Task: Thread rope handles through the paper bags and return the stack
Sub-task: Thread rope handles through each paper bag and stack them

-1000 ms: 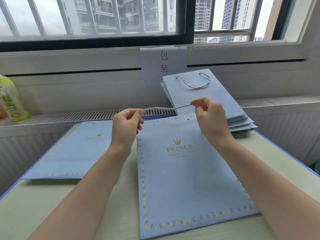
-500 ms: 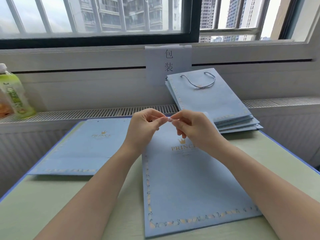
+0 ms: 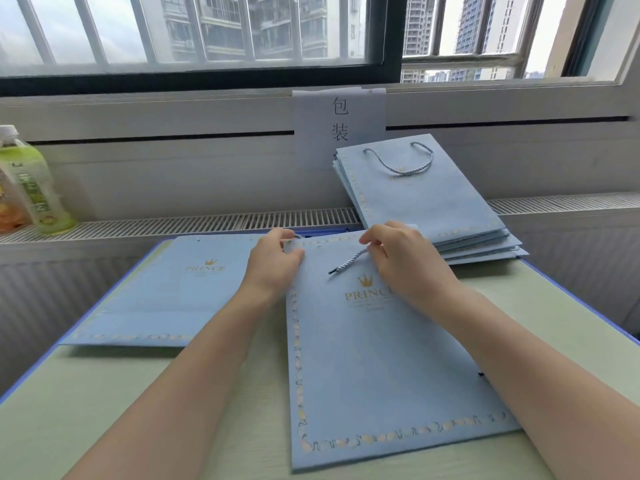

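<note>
Flat on the counter (image 3: 214, 427): one blue bag (image 3: 381, 368), gold crown print up. At its top left corner, left hand (image 3: 273, 265), fingers (image 3: 294, 249) curled, pinching the bag's top edge. At the top right, right hand (image 3: 405, 261), fingers pinching a twisted rope (image 3: 348, 263); free end loose on the bag face. Left of it, another flat bag (image 3: 166, 289). Behind right, leaning on the wall, a stack (image 3: 433, 209) of bags, topmost with a handle. Far left on the sill, a green bottle (image 3: 33, 181).
</note>
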`<action>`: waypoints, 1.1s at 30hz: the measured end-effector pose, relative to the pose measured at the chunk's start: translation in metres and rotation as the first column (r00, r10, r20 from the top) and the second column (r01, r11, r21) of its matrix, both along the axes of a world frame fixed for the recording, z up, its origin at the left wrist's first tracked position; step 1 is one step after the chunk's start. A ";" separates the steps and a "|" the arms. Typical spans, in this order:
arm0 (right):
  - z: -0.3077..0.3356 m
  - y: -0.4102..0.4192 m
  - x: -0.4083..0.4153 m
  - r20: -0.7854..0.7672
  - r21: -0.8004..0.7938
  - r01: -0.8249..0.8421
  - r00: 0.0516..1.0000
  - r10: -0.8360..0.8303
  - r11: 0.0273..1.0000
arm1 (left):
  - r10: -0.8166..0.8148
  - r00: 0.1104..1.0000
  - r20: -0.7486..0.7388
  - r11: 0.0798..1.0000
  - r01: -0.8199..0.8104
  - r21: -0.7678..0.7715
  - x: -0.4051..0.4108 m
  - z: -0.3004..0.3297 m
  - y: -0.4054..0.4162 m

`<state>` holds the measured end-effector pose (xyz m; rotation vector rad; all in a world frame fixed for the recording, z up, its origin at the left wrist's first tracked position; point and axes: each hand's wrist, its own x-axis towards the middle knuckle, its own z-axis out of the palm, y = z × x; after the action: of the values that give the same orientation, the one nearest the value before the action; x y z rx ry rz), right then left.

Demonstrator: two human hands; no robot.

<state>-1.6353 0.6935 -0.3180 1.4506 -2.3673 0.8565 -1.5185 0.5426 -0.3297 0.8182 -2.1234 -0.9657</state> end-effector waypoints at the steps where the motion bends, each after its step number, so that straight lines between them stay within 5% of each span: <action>1: -0.001 0.000 0.000 -0.021 0.057 -0.033 0.999 0.034 0.998 | -0.009 1.000 0.008 1.000 0.009 -0.009 0.000 0.000 0.001; 8: -0.001 -0.003 0.013 -0.052 0.110 -0.291 0.953 0.298 0.950 | -0.043 0.999 0.008 0.996 0.043 -0.080 0.000 0.007 0.008; 23: 0.005 -0.003 0.011 -0.102 -0.080 -0.179 0.980 0.170 0.981 | -0.112 0.991 0.069 0.975 0.123 -0.185 -0.005 0.012 0.019; 33: 0.000 -0.012 0.023 -0.338 -0.246 -0.166 0.938 0.076 0.955 | -0.124 0.992 -0.018 0.952 0.114 -0.283 0.004 0.023 0.029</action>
<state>-1.6121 0.6811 -0.3182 1.5036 -1.8559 0.8547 -1.5144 0.5719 -0.3067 0.5321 -2.2333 -0.7070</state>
